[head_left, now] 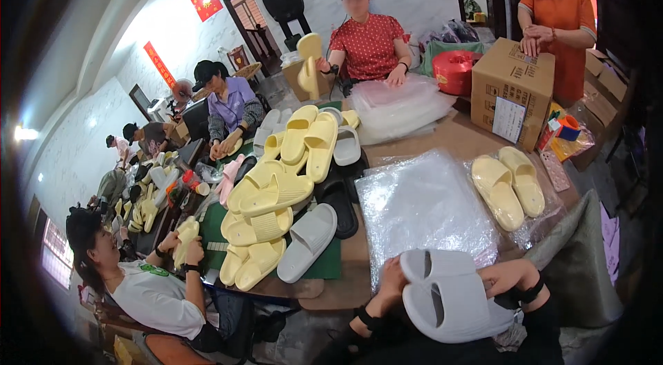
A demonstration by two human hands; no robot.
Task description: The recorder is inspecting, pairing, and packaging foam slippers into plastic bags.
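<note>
The person's left hand [391,281] and right hand [503,281] each grip a side of a pair of grey slippers [445,292] stacked together at the table edge [345,289], just below a stack of clear bags [421,209]; yellow slippers [510,185] lie bagged beyond

Only one view to work with: I'm looking through the left head-worn fisheye, angled down and forward from above my own two hands, left hand [390,282] and right hand [507,276], which sit very close at the lower edge gripping a pair of pale grey moulded foam slides [445,296]. Facing across the brown wooden worktable [456,137], I get the stack of clear plastic bags [421,206] near, the brown cardboard box [512,92] and seated co-workers farther off. Straight edges bow toward the dark rim; there's no second view, so no overlap.
</note>
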